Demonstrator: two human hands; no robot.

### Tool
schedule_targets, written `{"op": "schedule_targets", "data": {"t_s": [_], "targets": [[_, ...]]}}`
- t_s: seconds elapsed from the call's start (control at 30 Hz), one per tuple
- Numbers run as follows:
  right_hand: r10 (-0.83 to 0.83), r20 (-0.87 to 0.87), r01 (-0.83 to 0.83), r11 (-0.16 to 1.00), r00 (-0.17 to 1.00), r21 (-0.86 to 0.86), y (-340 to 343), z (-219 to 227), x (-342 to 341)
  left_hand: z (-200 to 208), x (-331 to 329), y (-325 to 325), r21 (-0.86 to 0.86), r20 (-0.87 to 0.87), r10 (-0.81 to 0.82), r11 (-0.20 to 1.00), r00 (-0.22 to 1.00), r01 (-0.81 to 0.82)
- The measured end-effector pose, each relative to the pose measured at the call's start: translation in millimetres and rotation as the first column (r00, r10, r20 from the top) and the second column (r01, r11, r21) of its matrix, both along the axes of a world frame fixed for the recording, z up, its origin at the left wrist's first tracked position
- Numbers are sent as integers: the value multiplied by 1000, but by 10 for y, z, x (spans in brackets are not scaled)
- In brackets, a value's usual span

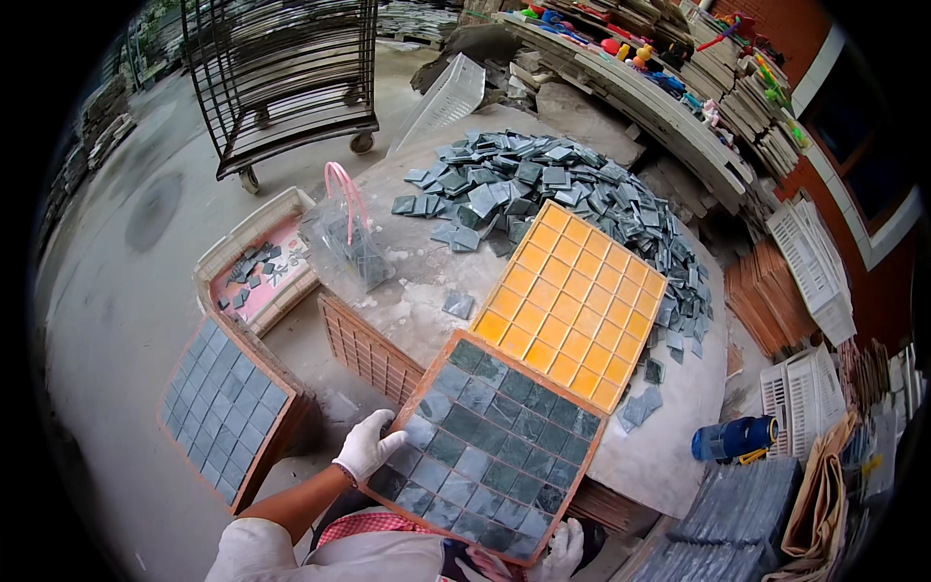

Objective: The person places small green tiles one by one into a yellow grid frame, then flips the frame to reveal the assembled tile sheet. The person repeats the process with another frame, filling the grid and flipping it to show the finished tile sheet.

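Both my hands wear white gloves. My left hand (369, 446) grips the left edge of a brown grid tray (593, 464) filled with square grey-green stone tiles (492, 438). At the tray's lower right corner, my right hand (562, 551) is closed on the frame, its fingers partly hidden. The tray tilts over the near edge of the table and meets a yellow grid mould (572, 308) whose cells hold no tiles. Behind the mould spreads a big heap of loose tiles (524, 179).
Left stands a stack of tile-filled trays (225, 407). Beyond it is a white crate (218, 267) with tile pieces. A clear bag with pink handles (344, 238) and an upright brown grid tray (364, 347) are nearby. A blue bottle (732, 439) lies right; a wheeled rack (281, 87) stands far off.
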State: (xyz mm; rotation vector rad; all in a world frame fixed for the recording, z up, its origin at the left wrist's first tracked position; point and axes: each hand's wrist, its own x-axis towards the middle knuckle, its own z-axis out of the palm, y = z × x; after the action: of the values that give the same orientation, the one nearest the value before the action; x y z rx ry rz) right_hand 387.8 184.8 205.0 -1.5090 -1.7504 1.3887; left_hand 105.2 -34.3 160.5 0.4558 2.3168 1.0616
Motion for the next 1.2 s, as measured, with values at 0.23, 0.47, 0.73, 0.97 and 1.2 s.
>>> {"op": "schedule_targets", "data": {"t_s": [0.23, 0.47, 0.73, 0.97, 1.2], "targets": [[-75, -105, 46, 966, 992, -254, -211, -532, 202, -74, -139, 71, 164, 667, 51, 963, 743, -214], [-62, -48, 61, 998, 997, -11, -337, 20, 34, -22, 165, -235, 266, 650, 180, 856, 738, -443], [508, -30, -495, 850, 861, 181, -438, 135, -894, -552, 536, -1588, 222, 611, 594, 505, 523, -834], [757, -264, -801, 571, 598, -179, -1462, -676, -2420, -268, 831, -2888, 389, 743, 618, -84, 258, -917], [747, -379, -803, 338, 546, -491, -2535, -681, -3157, -957, 1108, -3782, 504, 598, 779, -183, 188, -844]]}}
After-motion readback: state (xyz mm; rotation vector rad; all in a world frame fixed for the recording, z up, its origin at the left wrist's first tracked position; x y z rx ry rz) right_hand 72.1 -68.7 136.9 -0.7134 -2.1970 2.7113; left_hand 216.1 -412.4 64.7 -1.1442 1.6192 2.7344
